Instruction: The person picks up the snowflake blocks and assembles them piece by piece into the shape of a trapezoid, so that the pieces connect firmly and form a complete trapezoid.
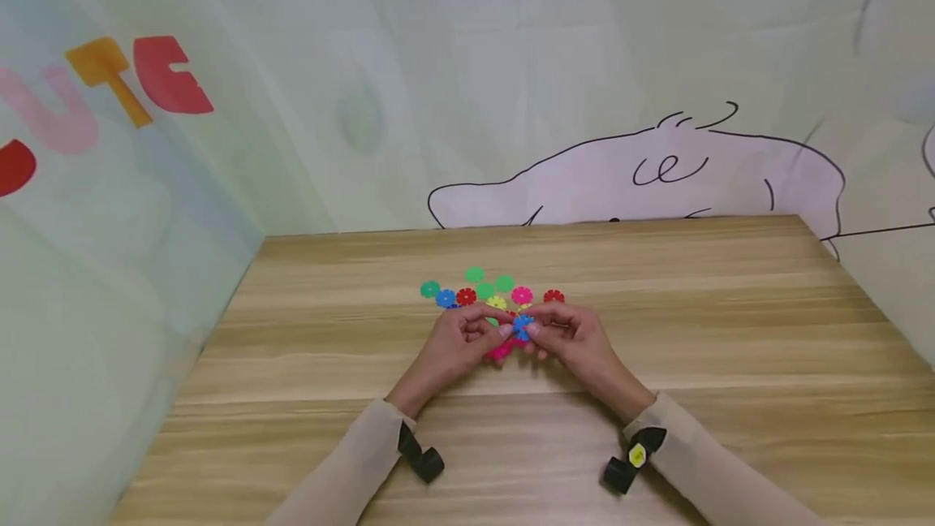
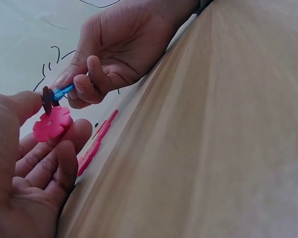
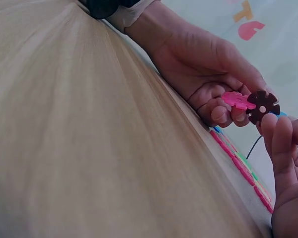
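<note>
In the head view, both hands meet over the loose discs at the middle of the table. My left hand [image 1: 456, 345] pinches a dark snowflake disc [image 3: 259, 115] by its edge with thumb and fingers. A pink notched disc [image 2: 52, 125] is slotted into that dark one at an angle and stands over the left fingers. My right hand [image 1: 580, 343] pinches a blue snowflake disc [image 1: 522, 325] between thumb and forefinger. The blue disc's edge is right at the dark disc in the left wrist view, on the side away from the left palm.
Several loose discs lie on the wooden table [image 1: 351, 291] just beyond the hands, among them a green one [image 1: 475, 274], a red one [image 1: 466, 297] and a pink one [image 1: 522, 295]. Another red disc [image 1: 553, 296] lies at their right. A printed backdrop [image 1: 409, 88] rises behind the table.
</note>
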The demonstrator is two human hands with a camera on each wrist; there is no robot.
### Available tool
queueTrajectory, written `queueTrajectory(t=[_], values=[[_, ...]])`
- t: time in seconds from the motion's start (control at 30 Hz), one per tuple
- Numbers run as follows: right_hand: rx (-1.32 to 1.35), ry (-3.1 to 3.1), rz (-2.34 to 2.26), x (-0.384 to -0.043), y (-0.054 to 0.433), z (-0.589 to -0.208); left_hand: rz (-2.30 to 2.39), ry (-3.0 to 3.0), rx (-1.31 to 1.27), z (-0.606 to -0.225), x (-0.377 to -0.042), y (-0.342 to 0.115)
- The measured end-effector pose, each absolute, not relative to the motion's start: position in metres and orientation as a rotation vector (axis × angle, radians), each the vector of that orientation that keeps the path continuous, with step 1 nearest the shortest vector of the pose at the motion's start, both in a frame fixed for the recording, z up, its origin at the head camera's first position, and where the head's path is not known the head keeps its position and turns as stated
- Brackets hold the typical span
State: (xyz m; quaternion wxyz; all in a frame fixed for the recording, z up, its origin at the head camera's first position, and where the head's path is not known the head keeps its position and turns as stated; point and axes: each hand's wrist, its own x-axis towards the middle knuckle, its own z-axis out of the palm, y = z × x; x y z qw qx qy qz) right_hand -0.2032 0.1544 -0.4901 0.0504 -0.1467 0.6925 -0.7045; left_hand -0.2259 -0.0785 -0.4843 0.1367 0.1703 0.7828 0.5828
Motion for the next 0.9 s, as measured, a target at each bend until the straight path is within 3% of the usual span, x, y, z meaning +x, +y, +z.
queueTrajectory(t=[0.57, 0.9], values=[[-0.478, 2.079, -2.151, -0.203, 0.150, -0.491, 1.707, 2.202, 0.545, -0.486, -0.227, -0.082], [-0.166, 2.400, -2.075, -0.220, 0.168, -0.489, 1.762, 2.145, 0.514, -0.486, -0.227, -0.083]])
